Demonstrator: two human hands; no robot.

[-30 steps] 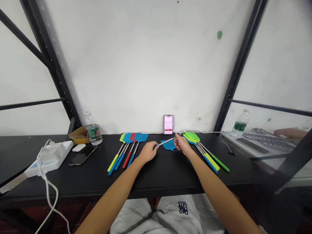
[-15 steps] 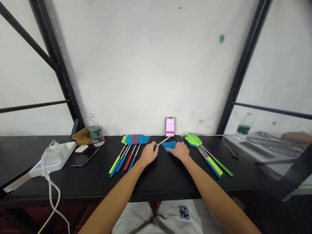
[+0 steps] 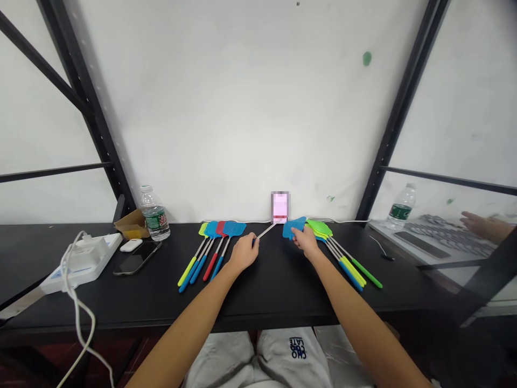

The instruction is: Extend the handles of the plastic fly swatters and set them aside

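Note:
My left hand [image 3: 244, 251] is closed around the handle of a thin metal rod [image 3: 266, 230], which points up and right. Pinched in my right hand [image 3: 306, 241] is a blue fly swatter head [image 3: 294, 227], whose lower edge my fingers cover. A gap shows between the rod's tip and this head. Left of my hands lies a fanned row of fly swatters with yellow, blue and red heads; the nearest is a blue fly swatter [image 3: 234, 228]. Just right of my right hand, several more swatters overlap, a green fly swatter [image 3: 320, 227] on top.
A phone with a blurred screen [image 3: 280, 207] leans on the wall. At left are a water bottle [image 3: 155, 216], cardboard box [image 3: 132, 224], white earbud case [image 3: 131, 246], dark phone [image 3: 138, 258] and power strip [image 3: 83, 264]. Beyond the right frame, another person's hand [image 3: 482, 226] hovers over a laptop [image 3: 420, 243].
My right hand has moved the blue swatter head right and up, away from the rod, towards the right-hand pile. My left hand keeps its grip, little moved. Another person's hand has appeared at right.

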